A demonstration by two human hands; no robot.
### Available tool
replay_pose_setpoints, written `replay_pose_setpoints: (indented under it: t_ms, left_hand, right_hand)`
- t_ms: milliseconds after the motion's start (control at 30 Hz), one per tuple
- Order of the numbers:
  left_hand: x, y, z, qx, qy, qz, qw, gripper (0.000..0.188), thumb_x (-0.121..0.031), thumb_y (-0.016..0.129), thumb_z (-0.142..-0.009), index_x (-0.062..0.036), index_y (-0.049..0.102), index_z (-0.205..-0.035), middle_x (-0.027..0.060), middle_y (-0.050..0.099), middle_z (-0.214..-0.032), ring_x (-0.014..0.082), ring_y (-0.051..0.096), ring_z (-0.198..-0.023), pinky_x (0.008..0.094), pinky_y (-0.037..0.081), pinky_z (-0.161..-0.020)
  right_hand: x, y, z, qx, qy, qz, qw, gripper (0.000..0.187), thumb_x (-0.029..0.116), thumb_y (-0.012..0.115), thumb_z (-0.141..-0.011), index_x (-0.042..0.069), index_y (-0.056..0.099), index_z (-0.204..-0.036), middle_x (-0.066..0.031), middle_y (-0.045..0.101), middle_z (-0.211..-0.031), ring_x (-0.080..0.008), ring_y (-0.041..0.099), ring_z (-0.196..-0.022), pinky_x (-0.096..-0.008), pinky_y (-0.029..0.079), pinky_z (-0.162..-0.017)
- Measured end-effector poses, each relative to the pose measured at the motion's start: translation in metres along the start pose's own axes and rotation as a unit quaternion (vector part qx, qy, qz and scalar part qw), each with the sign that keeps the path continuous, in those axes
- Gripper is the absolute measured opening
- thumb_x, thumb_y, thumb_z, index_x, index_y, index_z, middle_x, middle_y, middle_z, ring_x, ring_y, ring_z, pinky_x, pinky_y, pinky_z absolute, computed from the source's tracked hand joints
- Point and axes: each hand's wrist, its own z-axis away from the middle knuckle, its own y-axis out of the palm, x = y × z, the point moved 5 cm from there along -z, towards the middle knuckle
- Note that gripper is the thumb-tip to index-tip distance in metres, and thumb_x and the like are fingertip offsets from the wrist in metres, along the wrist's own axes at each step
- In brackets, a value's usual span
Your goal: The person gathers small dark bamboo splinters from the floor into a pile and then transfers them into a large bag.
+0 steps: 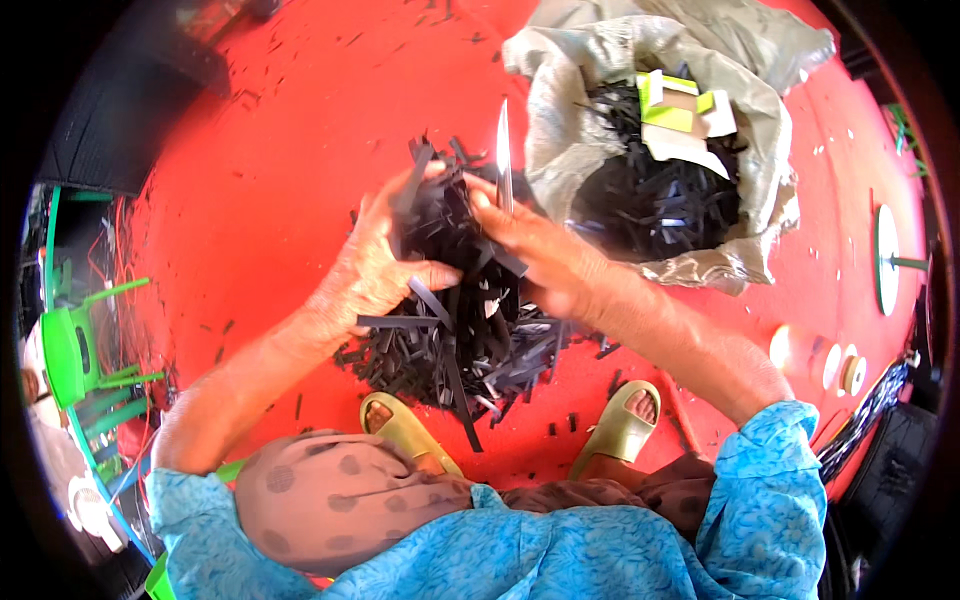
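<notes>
A small yellow-green and white carton (665, 118) is seen at the mouth of the sack, its flaps spread; any print on it is too blurred to be read. The black strips (440, 215) are held in a tangled bundle above the red floor (300, 150), in front of the body. They are thin, flat and ribbon-like, matt in places and glossy in others, cut to uneven lengths, with ends jutting out in all directions. More of the same is heaped in a loose pile (415, 355) below the hands, just ahead of the feet, and scraps are scattered around it. A few pale glints are shown among the dark pieces.

The bundle is gripped from its left side by the left hand (370, 265), its thumb laid across the near side and its fingers curved around the far side. The right hand (552, 255) is placed at the bundle's right side, its fingers closed on a slim, pointed blade (503, 150), which is directed away from the body; the lower end is hidden by the hand. Both forearms are stretched forward and angled inward, and the wrists are held well apart.

To the right, a greyish sack (560, 115) is stood with its rim rolled open, and further dark strips (650, 205) are contained in it.
</notes>
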Motion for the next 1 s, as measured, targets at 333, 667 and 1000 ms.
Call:
replay_pose_setpoints:
  t_ms: [333, 667, 1000]
  left_hand:
    - [-0.061, 0.138, -0.152, 0.232, 0.202, 0.178, 0.935, 0.058, -0.003, 0.061, -0.073, -0.0019, 0.032, -0.123, 0.0142, 0.059, -0.092, 0.0217, 0.062, -0.073, 0.0314, 0.052, -0.068]
    - [0.015, 0.204, -0.213, 0.179, 0.062, -0.281, 0.941, 0.084, -0.024, 0.079, -0.053, -0.0074, 0.039, -0.126, 0.0121, 0.051, -0.115, 0.0211, 0.046, -0.108, 0.0330, 0.038, -0.087]
    - [0.104, 0.030, -0.196, -0.294, 0.105, -0.517, 0.797, 0.036, -0.033, 0.067, -0.067, -0.0014, 0.060, -0.083, 0.0116, 0.061, -0.081, 0.0252, 0.058, -0.077, 0.0350, 0.044, -0.070]
  right_hand:
    - [0.038, -0.212, -0.018, 0.013, 0.161, -0.209, 0.965, 0.035, 0.010, 0.050, -0.083, -0.001, 0.048, -0.116, -0.0083, 0.049, -0.120, -0.0183, 0.047, -0.110, -0.0314, 0.037, -0.095]
    - [-0.057, -0.316, 0.062, -0.174, 0.518, 0.178, 0.818, 0.054, 0.053, 0.042, -0.084, 0.024, 0.035, -0.129, -0.0106, 0.040, -0.129, -0.0264, 0.043, -0.112, -0.0486, 0.042, -0.078]
    - [-0.018, -0.267, 0.045, -0.054, 0.221, 0.519, 0.824, 0.053, 0.046, 0.037, -0.089, 0.002, 0.046, -0.117, -0.0164, 0.055, -0.096, -0.0216, 0.055, -0.078, -0.0344, 0.046, -0.075]
